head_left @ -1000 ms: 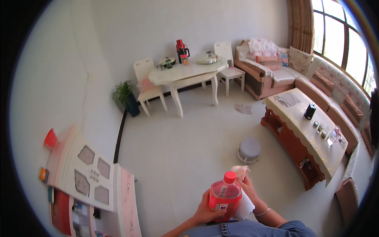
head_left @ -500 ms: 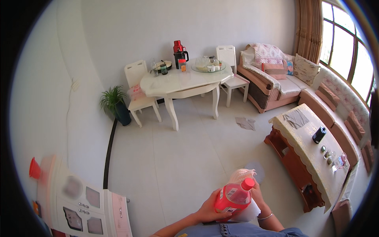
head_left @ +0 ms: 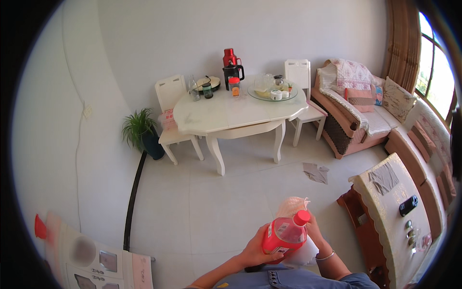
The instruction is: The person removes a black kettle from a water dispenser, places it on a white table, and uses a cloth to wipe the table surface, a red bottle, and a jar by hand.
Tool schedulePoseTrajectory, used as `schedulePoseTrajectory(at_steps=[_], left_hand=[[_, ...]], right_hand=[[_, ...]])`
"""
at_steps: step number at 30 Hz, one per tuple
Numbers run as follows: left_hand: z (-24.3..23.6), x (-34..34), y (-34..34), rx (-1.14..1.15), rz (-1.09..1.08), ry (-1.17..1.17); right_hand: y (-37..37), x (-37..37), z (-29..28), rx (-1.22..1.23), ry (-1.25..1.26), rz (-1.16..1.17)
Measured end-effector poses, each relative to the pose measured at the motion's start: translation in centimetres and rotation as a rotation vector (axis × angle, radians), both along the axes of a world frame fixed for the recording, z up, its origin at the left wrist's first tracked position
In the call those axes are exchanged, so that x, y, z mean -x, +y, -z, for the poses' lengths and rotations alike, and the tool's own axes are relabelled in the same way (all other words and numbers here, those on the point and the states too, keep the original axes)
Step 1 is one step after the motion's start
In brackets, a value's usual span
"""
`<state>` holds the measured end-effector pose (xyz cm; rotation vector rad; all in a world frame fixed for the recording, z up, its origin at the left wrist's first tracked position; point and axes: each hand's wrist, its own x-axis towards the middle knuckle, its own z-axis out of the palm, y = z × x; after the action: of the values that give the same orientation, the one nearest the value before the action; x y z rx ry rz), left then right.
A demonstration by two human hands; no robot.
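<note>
A large bottle (head_left: 288, 236) with a red cap, a clear upper part and a red label tilts in front of my body. My left hand (head_left: 253, 248) is closed around its left side. On the far right side of the bottle, my right hand (head_left: 315, 236), with a bracelet on the wrist, grips a pale pink textured cloth (head_left: 291, 206) that sticks up behind the bottle. Its fingers are partly hidden by the bottle. Something white (head_left: 306, 254) hangs below the right hand, against the bottle; its kind is unclear.
Ahead stands a white table (head_left: 226, 115) with a red thermos (head_left: 230, 57), a black kettle (head_left: 232, 77), jars and a glass turntable. White chairs flank it. To the right are a sofa (head_left: 337, 127) and a covered coffee table (head_left: 380, 192). A grey cloth (head_left: 315, 172) lies on the floor; a white cabinet (head_left: 96, 262) stands lower left.
My view has shifted, so the table now looks nearer and the coffee table sits further right and lower. The bottle and both hands keep nearly the same hold and place before me.
</note>
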<state>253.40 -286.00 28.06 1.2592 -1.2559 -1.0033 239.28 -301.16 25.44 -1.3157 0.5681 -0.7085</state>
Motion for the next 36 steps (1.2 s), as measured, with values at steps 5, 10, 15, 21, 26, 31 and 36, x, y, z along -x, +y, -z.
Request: schedulePoseTrajectory(at_steps=[5, 10, 15, 21, 26, 31, 36], left_hand=[[0.7, -6.3, -5.0, -0.046, -0.045, 0.028], [1.1, -13.6, -11.5, -0.047, -0.06, 0.022], [0.9, -20.5, -18.2, -0.033, -0.041, 0.062], [1.9, -25.9, -26.7, 0.056, 0.036, -0.05], [2.2, -29.0, -32.6, 0.092, 0.001, -0.233], [1.8, -32.3, -40.4, 0.102, -0.039, -0.175], [-0.2, -36.5, -46.8, 0.039, -0.031, -0.306]], right_hand=[[-6.0, -6.1, 2.6, 0.003, -0.011, -0.064], [-12.3, -13.5, 4.4, -0.094, -0.045, -0.08], [-18.4, -19.5, 4.2, -0.127, -0.016, -0.038], [-25.0, -22.6, 5.3, -0.157, -0.048, 0.064], [-30.7, -25.3, 4.6, -0.08, 0.012, 0.047], [-38.2, -29.7, 3.1, -0.045, 0.026, 0.11], [-45.3, -34.8, 0.6, -0.11, -0.037, 0.092]])
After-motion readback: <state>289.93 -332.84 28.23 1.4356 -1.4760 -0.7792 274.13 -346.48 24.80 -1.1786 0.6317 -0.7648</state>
